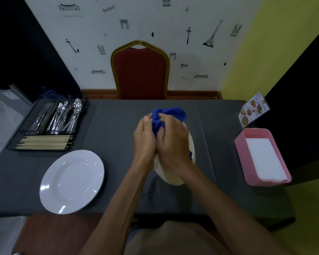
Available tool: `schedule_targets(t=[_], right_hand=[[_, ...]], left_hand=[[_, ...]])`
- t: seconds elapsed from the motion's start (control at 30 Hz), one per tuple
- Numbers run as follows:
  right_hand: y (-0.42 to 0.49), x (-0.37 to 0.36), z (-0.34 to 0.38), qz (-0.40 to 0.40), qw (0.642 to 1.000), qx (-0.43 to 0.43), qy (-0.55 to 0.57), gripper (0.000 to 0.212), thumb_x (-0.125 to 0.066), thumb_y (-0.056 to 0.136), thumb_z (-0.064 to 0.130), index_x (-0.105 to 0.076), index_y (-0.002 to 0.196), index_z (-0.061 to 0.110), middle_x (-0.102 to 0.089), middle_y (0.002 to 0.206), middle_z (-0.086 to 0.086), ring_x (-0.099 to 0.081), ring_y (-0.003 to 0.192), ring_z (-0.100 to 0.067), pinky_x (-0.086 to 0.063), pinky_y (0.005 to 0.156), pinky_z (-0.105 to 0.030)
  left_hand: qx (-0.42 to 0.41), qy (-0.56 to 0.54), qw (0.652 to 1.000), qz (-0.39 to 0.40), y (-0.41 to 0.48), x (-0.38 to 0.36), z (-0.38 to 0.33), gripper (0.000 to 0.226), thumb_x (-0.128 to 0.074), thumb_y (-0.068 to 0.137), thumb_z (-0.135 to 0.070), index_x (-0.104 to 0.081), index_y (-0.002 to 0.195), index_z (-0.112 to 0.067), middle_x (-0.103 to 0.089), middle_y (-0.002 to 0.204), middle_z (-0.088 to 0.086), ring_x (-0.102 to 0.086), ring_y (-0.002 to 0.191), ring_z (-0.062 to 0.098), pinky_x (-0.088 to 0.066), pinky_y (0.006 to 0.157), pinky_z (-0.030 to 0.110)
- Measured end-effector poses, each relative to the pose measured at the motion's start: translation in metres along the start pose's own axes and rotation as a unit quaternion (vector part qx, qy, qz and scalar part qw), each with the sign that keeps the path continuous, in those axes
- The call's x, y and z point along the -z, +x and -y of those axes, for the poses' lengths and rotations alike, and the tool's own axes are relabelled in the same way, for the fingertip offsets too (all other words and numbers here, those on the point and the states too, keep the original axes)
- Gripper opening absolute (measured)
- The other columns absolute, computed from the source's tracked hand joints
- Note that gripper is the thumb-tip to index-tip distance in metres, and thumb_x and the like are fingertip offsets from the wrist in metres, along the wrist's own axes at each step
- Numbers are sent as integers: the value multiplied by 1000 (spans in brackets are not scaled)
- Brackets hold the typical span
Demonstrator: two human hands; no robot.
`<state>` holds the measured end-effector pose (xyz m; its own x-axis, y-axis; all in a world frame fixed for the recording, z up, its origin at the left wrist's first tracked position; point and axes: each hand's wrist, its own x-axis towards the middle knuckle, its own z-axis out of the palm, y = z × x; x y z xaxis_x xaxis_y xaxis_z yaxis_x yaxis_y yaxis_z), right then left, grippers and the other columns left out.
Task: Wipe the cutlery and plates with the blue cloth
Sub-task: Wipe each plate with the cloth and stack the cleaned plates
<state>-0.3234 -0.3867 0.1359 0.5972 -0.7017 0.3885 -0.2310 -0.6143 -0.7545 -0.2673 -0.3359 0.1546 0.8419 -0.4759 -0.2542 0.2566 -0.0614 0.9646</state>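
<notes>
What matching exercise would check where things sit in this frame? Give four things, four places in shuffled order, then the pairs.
Things:
1. blue cloth
2. flat white plate
3. pink box
4. cutlery basket

Places:
A. far left of the table
B. right edge of the table
C. bunched in the right hand over a tilted plate
D. near left of the table

Pairs: 1-C; 2-D; 3-B; 4-A

Bare grey tablecloth (122, 126) between cutlery basket (44, 124), white plate (72, 181), pink napkin box (247, 162) flanking right.
</notes>
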Motion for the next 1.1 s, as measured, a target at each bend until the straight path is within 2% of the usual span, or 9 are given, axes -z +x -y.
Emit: schedule_targets(t=[0.17,0.23,0.4,0.53,0.6,0.67,0.83,0.97,1.1], right_hand=[[38,19,-28,62,968,-235,67,11,-39,102,26,-50,103,23,-60,92,2,-60,83,-14,-45,68,-33],[34,26,-41,69,957,-271,76,15,-38,105,29,-50,107,20,-59,93,3,-59,84,-14,-45,66,-30],[-22,31,-43,50,957,-263,108,8,-41,106,22,-49,109,18,-58,97,8,-58,82,-1,-43,67,-22],[-68,20,-18,7,966,-210,148,19,-49,103,10,-52,118,21,-54,114,30,-57,97,15,-45,75,-6],[-67,13,-9,-10,978,-147,144,23,-50,102,9,-54,121,21,-51,128,33,-55,113,10,-45,89,-10],[-54,10,-3,-13,990,-67,124,24,-51,99,7,-57,121,18,-54,138,20,-53,122,3,-44,100,-17],[-12,9,0,-2,996,39,78,23,-55,101,11,-63,123,11,-67,124,2,-60,116,-8,-47,102,-29],[15,17,-13,40,996,-20,77,13,-53,103,24,-63,111,24,-67,103,11,-62,90,-2,-51,80,-21],[36,27,-49,58,977,-187,87,15,-51,101,43,-60,100,31,-66,95,11,-64,89,-8,-52,78,-32]], left_hand=[[-11,26,1000,12,3,14,-7,34,-40,107,-35,-70,119,-25,-73,105,-7,-70,96,10,-58,81,26],[7,-14,1000,-19,7,23,-13,34,-41,107,-35,-70,121,-23,-73,104,-6,-70,93,9,-58,72,21],[19,-118,984,-131,19,40,-24,34,-42,107,-31,-69,124,-19,-72,106,-7,-68,90,7,-54,64,16],[24,-164,969,-182,24,36,-24,31,-44,101,-31,-68,119,-28,-72,108,-5,-69,93,12,-56,65,23],[21,-162,970,-180,22,26,-21,31,-43,99,-33,-67,117,-31,-71,110,-2,-69,98,19,-56,71,31],[10,-124,979,-159,15,12,-18,31,-38,103,-33,-63,121,-31,-68,111,-4,-67,98,15,-56,72,29],[-54,-1,997,-56,-7,-5,-6,33,-34,108,-31,-63,123,-31,-66,109,-16,-63,93,-11,-49,75,10],[-88,36,995,-17,-15,-1,1,33,-37,109,-30,-65,126,-27,-71,111,-11,-66,103,-2,-54,88,21],[-71,41,997,-4,-21,6,7,33,-40,108,-31,-65,128,-24,-72,113,-9,-68,102,4,-58,88,29]])
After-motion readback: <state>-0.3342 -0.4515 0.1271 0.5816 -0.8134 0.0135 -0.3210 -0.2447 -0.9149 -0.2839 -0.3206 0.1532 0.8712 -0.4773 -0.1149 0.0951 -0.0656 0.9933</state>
